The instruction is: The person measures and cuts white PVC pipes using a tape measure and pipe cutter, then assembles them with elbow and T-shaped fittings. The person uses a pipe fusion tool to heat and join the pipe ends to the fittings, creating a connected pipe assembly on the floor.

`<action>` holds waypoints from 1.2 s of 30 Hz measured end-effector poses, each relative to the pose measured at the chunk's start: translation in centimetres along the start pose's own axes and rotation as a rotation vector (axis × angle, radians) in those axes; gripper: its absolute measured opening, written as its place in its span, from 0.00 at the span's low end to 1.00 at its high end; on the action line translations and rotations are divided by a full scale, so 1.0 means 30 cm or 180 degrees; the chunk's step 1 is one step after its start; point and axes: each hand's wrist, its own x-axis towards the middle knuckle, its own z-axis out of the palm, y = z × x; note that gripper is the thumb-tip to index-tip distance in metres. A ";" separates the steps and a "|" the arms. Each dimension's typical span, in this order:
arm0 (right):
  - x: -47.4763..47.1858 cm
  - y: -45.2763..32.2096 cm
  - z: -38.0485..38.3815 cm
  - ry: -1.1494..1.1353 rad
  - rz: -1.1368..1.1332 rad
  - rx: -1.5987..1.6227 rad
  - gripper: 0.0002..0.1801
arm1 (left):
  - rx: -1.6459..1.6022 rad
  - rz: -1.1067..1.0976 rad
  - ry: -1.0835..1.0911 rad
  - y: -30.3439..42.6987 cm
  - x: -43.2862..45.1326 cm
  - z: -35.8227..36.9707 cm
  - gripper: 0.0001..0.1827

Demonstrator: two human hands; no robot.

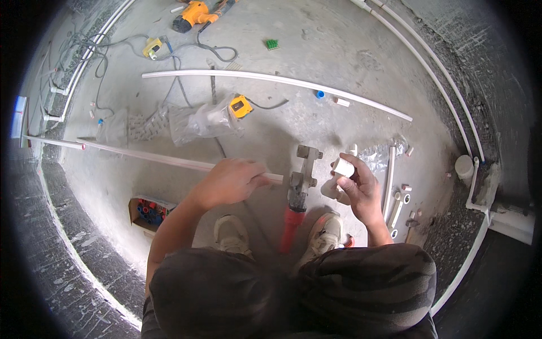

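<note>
My left hand (235, 180) is closed around a white plastic pipe (169, 159) with a reddish stripe. The pipe's cut end sticks out past my fingers, pointing at a socket fusion pipe welder (300, 190). This welder has a red handle and metal heating dies, and it stands between my shoes with its dies upward. My right hand (362, 186), on the other side of the welder, grips a white plastic pipe fitting (344, 168) between thumb and fingers. Pipe and fitting are both apart from the dies.
A cardboard box (134, 214) of red and blue plugs sits left. Ahead lie a yellow tape measure (241, 106), a plastic bag (203, 123), a long white pipe (271, 77), cables and an orange power tool (194, 16). A short pipe (390, 178) lies right.
</note>
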 end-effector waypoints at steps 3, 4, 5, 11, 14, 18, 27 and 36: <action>0.005 0.029 -0.027 0.0128 -0.0535 -0.0752 0.28 | 0.0065 -0.0071 -0.0037 0.008 0.005 -0.002 0.14; 0.001 0.017 -0.017 0.0267 -0.0406 -0.0438 0.26 | 0.0084 -0.0096 -0.0048 0.014 0.008 -0.004 0.14; -0.004 0.000 -0.013 0.0411 -0.0280 -0.0123 0.25 | 0.0104 -0.0118 -0.0062 0.020 0.011 -0.004 0.13; 0.004 -0.021 -0.030 0.0178 -0.0275 0.1098 0.21 | 0.0143 0.0051 0.0216 -0.002 -0.002 0.022 0.14; -0.008 -0.020 -0.024 0.0074 -0.0506 0.2112 0.18 | 0.0121 0.0062 0.0122 0.009 0.007 0.012 0.14; 0.007 0.040 -0.022 0.0141 -0.0437 0.1962 0.13 | 0.0106 0.0120 0.0180 0.002 0.004 0.014 0.14; 0.010 0.042 0.004 0.0925 -0.0292 0.1938 0.43 | 0.0126 0.0120 0.0195 -0.001 0.001 0.011 0.13; 0.025 0.109 -0.033 -0.0005 0.1068 0.2249 0.26 | 0.0053 0.0090 0.0189 0.009 0.005 0.006 0.13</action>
